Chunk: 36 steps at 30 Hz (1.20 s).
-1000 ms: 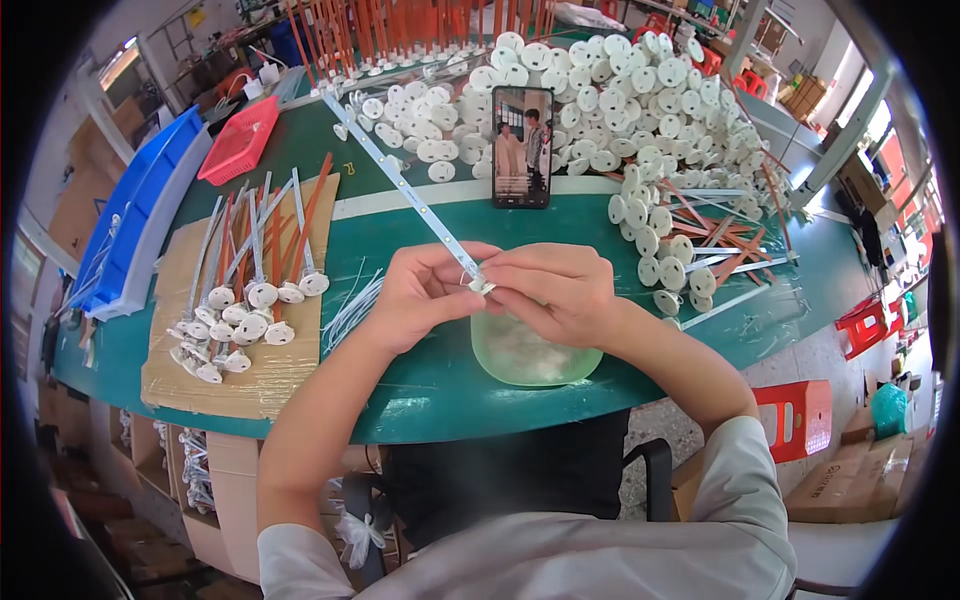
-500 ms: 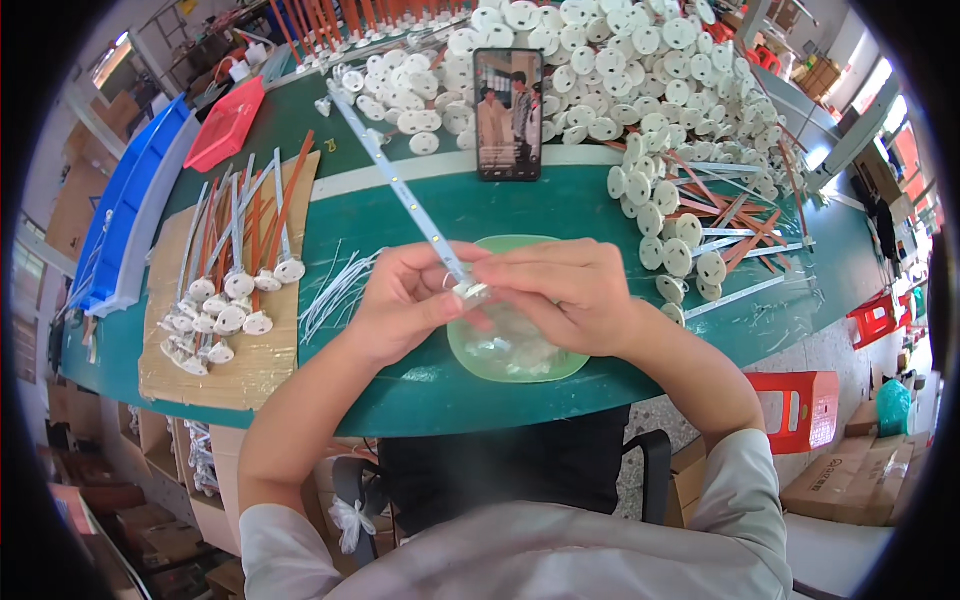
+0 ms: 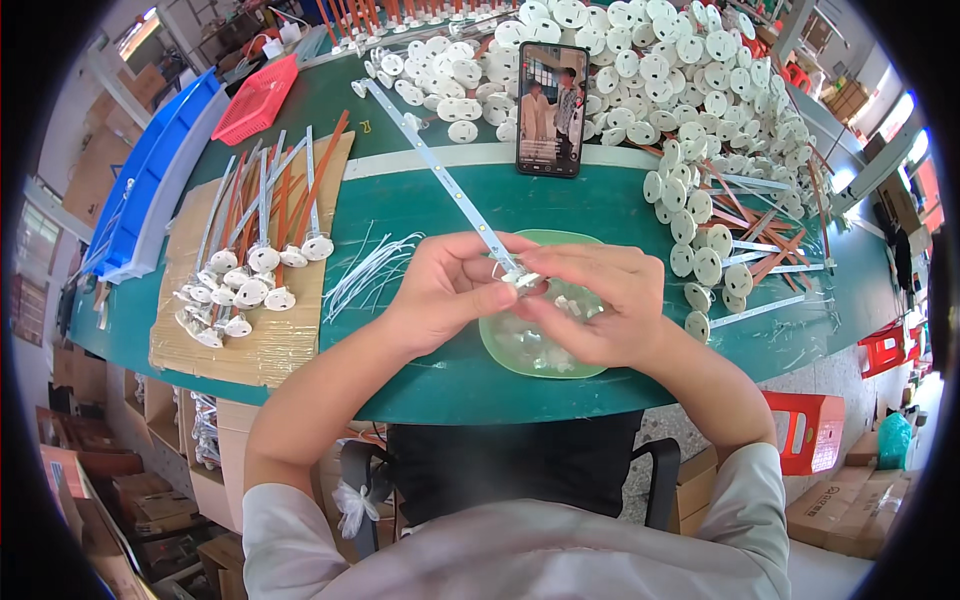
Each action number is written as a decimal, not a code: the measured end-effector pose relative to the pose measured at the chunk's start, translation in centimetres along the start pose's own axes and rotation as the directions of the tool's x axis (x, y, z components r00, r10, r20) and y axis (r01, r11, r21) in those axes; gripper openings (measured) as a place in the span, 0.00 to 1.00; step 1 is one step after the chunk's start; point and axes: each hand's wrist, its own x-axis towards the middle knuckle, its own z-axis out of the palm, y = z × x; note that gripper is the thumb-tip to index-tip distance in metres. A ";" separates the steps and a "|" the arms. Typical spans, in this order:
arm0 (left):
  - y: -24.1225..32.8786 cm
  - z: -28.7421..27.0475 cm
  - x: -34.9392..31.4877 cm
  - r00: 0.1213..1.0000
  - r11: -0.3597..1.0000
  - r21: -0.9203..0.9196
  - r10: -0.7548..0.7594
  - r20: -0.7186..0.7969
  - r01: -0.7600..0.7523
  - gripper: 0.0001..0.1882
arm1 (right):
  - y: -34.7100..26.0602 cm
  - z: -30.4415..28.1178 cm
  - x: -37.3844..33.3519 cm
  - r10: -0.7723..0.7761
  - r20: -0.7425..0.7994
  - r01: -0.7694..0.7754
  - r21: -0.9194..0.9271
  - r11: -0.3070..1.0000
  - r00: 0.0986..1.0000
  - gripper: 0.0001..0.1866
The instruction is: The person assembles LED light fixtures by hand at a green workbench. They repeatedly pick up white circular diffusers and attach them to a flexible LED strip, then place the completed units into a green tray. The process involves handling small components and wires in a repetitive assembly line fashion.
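Moved since the earlier frame: my head view, so the tabletop (image 3: 450,395) and its goods sit further right; hands and strip keep much the same pose.

- LED strip (image 3: 450,190): one, pale, held aslant above the tabletop, lower end between both hands. Whether the disc at its far end is attached, I cannot tell.
- Left hand (image 3: 450,287): grip pinched closed on the strip's lower end, presumably to steady it.
- Right hand (image 3: 612,298): grip nearly closed, fingertips at the small white end piece (image 3: 524,279); clamping or merely touching, I cannot tell.
- Green bowl (image 3: 560,368): beneath the right hand, holding small whitish pieces, probably placed for a short reach.
- White wires (image 3: 368,280): loose, beyond the left forearm, likewise handy.
- Cardboard sheet (image 3: 270,368): at left, bearing disc-ended strips, discs toward the person, apparently one batch kept apart.
- Smartphone (image 3: 549,110): upright, screen facing the person, presumably for viewing; support hidden.
- White disc pile (image 3: 690,60): behind and right of the smartphone; strips beneath partly buried.

Obscured: most of the end piece, by fingers; part of the bowl, by the right hand; room edges, cut by the black rim.
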 end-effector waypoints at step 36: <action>0.0 -0.1 0.0 1.000 1.000 0.025 -0.014 -0.006 0.014 0.27 | 0.2 0.4 -0.7 0.015 -0.008 -0.016 -0.059 0.998 1.000 0.16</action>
